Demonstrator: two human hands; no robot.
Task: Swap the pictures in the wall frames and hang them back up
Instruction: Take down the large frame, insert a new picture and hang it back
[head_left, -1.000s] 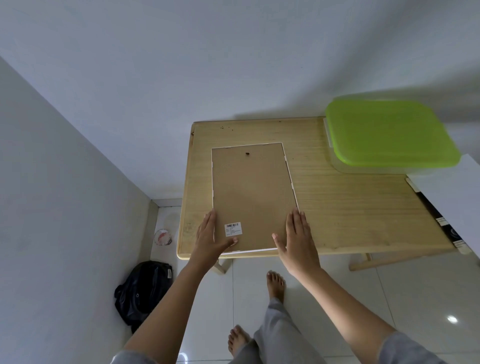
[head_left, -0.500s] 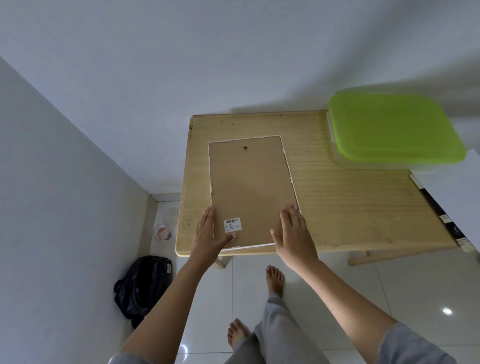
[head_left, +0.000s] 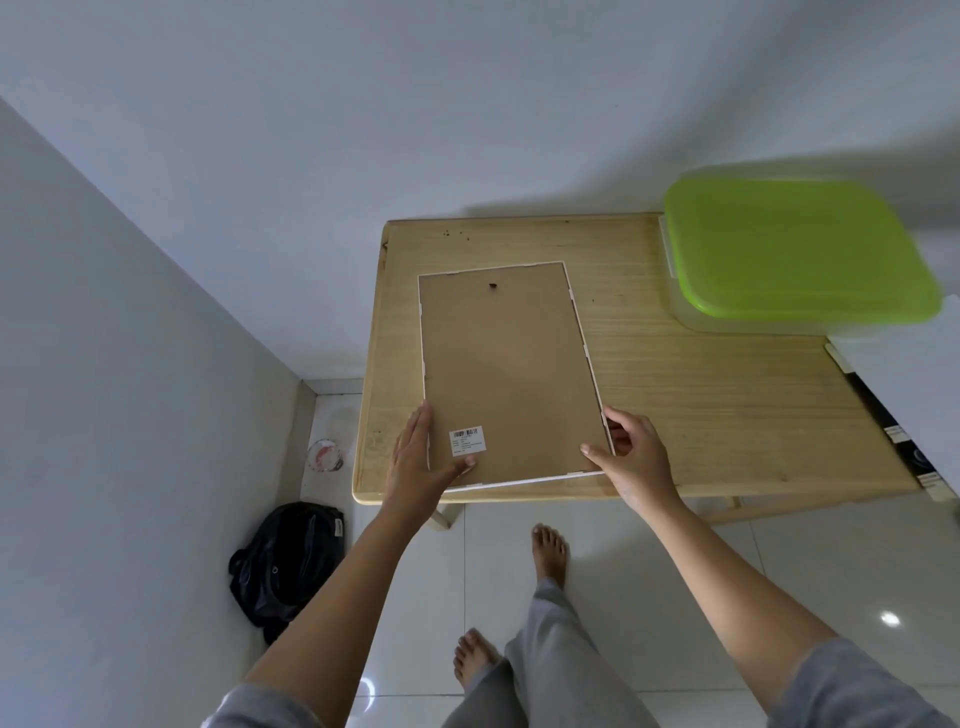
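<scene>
Now the frame (head_left: 506, 374) lies face down on the table (head_left: 701, 405), its long axis running straight away from you, and neither side is nearer: your left hand (head_left: 418, 462) rests flat, fingers straight, on its near-left corner, your right hand (head_left: 636, 460) pinches its near-right edge

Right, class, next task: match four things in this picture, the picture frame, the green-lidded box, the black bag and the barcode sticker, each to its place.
Things
1. picture frame
2. green-lidded box
3. black bag
4. barcode sticker

Places
a. on the floor, left of the table
b. stuck on the frame's brown back
c. face down on the table
d. at the table's far right corner

Pairs: 1-c, 2-d, 3-a, 4-b
</scene>
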